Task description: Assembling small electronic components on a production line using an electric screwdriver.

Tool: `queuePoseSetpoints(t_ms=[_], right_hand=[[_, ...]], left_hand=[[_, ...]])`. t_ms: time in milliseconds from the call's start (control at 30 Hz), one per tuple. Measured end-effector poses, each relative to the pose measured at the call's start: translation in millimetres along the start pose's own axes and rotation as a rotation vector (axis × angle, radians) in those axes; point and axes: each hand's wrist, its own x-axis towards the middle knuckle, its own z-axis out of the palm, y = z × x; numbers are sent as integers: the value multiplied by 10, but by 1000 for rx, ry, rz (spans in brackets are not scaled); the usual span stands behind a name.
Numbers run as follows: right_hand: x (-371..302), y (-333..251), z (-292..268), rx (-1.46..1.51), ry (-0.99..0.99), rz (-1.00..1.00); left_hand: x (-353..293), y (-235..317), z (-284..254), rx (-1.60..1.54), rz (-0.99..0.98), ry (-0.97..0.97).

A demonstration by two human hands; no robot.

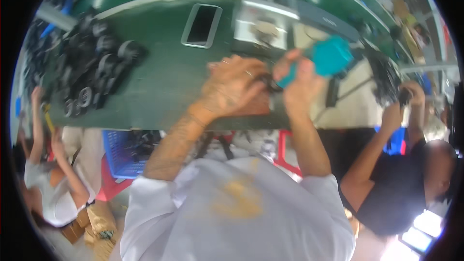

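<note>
My right hand [304, 79] is closed around a blurred teal tool [332, 55], whose wide end sticks up to the right and whose narrow end points down to the left. I cannot make out its exact kind. Beside it my left hand [232, 84] rests palm down, fingers bent over a small dark part [267, 81] at the tool's narrow end. Motion blur smears both hands. Under the left hand lies a reddish-brown block or pad [256, 105] on the green workbench [159, 82].
A phone [202, 25] lies beyond my left hand. Black parts [101, 63] are heaped at the left. A clear-sided box [266, 14] stands at the back, with black pieces [382, 77] at the right. Co-workers sit left and right. A blue crate [121, 152] is below the bench edge.
</note>
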Motion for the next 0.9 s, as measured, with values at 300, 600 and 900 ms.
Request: queuePoseSetpoints(t_ms=[300,600,900], right_hand=[[-566,-420,-529,308,159,-16],[-853,-317,-582,4,101,46],[-978,-582,-765,-29,39,107]], left_hand=[[-509,42,-657,-30,-428,421],[-899,-1277,-2248,135,-550,958],[807,654,675,-220,-2,74]])
